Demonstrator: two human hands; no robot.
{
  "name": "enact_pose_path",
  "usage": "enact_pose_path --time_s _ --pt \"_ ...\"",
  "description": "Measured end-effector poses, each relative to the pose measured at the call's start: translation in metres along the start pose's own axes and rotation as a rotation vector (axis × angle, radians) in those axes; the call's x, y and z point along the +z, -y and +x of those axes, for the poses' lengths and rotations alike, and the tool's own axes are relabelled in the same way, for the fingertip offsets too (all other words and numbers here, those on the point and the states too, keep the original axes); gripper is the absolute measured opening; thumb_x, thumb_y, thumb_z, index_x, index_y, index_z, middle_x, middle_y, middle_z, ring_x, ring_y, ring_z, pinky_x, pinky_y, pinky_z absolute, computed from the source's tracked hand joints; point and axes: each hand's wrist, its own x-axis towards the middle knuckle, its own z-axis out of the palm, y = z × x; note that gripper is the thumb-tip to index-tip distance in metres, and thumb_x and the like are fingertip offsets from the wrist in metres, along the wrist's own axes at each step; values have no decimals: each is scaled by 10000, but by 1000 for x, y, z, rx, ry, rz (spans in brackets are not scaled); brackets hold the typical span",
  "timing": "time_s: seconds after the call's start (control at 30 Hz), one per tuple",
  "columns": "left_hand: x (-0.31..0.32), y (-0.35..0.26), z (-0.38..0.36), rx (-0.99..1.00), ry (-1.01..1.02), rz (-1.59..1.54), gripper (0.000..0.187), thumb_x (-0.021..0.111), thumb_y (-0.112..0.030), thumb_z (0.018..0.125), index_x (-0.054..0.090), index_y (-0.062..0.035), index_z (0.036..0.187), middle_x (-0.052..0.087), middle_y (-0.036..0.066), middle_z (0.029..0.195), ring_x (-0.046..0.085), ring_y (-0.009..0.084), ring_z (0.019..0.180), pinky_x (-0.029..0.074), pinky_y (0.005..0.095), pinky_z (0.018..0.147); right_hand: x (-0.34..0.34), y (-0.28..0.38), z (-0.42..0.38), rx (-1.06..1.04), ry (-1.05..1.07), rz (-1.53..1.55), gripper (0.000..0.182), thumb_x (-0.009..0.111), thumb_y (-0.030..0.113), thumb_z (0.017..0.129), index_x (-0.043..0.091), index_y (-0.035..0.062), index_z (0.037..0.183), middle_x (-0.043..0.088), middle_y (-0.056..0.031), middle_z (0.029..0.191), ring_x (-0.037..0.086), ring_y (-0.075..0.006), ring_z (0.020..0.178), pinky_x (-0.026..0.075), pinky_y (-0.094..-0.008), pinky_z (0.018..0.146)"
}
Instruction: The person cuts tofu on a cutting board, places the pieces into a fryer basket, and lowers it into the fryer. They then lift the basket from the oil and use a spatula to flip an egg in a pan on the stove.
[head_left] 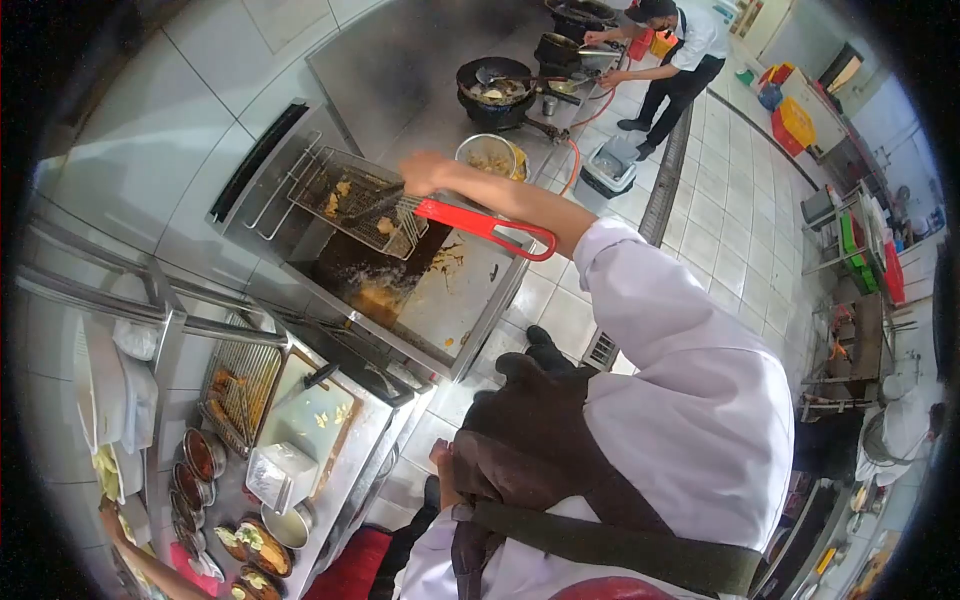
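My right hand (pixel 425 172) reaches out over the deep fryer (pixel 450 300), its fingers wrapped round a dark utensil (pixel 375 205) that slants down into a wire fry basket (pixel 335 215). Several fried pieces (pixel 386 226) lie in the basket, which sits tilted over the dark oil (pixel 345 265). The basket's red handle (pixel 485 222) sticks out below my forearm. In the oil, bubbles rise round browned bits (pixel 378 300). My left hand (pixel 440 453) hangs low beside the brown apron, mostly hidden, with only a few fingers showing.
A bowl of fried food (pixel 491 157) stands behind the fryer, near a wok (pixel 496 92). Another person (pixel 680 60) works at the far stove. Left, a counter holds a wire rack (pixel 240 385), a napkin box (pixel 282 476) and bowls (pixel 203 455); another person's arm (pixel 150 560) reaches in.
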Motion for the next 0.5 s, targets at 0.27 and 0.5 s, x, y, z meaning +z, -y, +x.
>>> enact_pose_path --time_s 0.27,0.5 --pt "18 81 -4 -357 -128 -32 246 477 -123 866 587 -26 1063 603 112 950 601 286 858 486 420 716 22 -15 -12 -17 -116 -6 310 558 201 730 641 -49 894 627 -245 931 616 -385 885 492 -456 760" --pt "16 76 -3 -346 -112 -60 252 478 -134 871 577 -33 1080 597 101 941 598 288 852 479 426 700 29 -20 -12 10 -138 -20 323 551 194 763 600 -15 1004 624 -229 976 600 -383 936 492 -457 786"
